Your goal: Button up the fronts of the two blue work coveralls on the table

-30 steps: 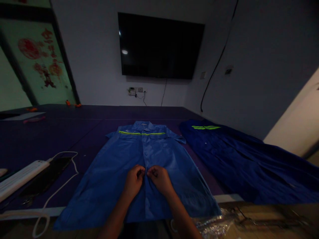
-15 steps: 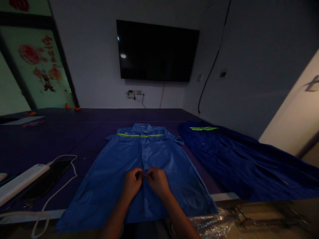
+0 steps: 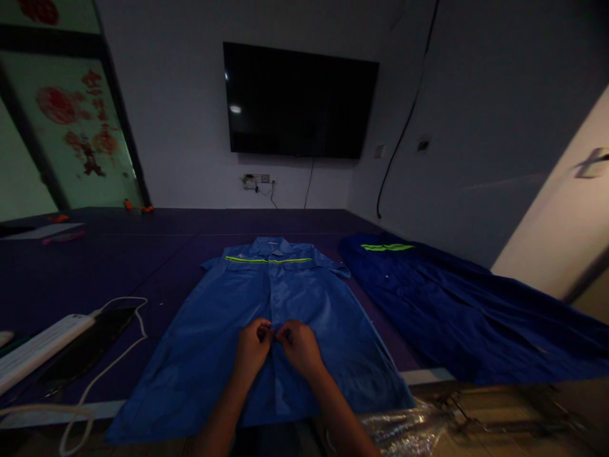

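Observation:
A light blue work shirt (image 3: 200,343) with a yellow-green reflective stripe across the chest lies flat, front up, on the dark purple table (image 3: 118,254). Both hands meet at the shirt's button placket near its lower part. My left hand (image 3: 253,348) is curled, fingers pinching the left edge of the placket. My right hand (image 3: 299,346) is curled too and pinches the right edge, fingertips almost touching the left hand's. What is between the fingertips is too small and dark to make out.
A darker blue garment (image 3: 451,304) with the same stripe lies spread to the right. A white power strip (image 3: 38,346) with its cable and a black phone (image 3: 90,343) rest at the left. Crinkled clear plastic (image 3: 409,428) sits at the near edge. A television (image 3: 299,100) hangs on the wall.
Both hands have stayed pinched together at the placket; they sit slightly lower in view as the camera shifted a little. The shirt has not moved.

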`<state>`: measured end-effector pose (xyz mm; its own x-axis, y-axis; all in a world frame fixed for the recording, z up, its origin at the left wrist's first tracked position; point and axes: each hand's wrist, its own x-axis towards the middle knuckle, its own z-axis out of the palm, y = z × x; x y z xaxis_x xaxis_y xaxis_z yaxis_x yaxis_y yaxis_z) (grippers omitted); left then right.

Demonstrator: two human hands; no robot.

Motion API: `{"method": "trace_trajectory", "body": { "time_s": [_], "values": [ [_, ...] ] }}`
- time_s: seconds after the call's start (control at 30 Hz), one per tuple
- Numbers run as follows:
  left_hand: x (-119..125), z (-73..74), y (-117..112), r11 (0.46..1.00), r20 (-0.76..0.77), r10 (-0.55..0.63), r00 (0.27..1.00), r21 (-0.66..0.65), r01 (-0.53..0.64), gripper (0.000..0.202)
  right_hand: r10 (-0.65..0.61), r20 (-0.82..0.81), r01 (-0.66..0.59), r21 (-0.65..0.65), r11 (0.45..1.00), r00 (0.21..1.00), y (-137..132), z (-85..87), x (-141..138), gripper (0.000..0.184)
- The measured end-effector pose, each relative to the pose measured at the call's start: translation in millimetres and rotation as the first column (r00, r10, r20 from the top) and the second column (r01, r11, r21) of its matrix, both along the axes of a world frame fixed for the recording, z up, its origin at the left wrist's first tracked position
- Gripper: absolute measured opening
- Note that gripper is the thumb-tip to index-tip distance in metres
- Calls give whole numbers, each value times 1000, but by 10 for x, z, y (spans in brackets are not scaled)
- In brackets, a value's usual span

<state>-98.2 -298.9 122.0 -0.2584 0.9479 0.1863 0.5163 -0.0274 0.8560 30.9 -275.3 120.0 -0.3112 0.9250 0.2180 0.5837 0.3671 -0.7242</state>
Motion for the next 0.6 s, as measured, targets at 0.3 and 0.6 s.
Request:
{"method": "trace_trajectory", "body": {
  "time_s": [0.3, 0.6],
  "values": [
    [10, -8, 19, 1000, -29, -12, 1000, -15, 11, 12, -5, 39, 6, -30, 1000, 999, 19, -30, -6, 14],
    [-4, -52, 50, 999, -58, -16, 998, -29, 14, 13, 11, -45, -9, 40, 999, 999, 53, -75, 23, 16]
  ]
}}
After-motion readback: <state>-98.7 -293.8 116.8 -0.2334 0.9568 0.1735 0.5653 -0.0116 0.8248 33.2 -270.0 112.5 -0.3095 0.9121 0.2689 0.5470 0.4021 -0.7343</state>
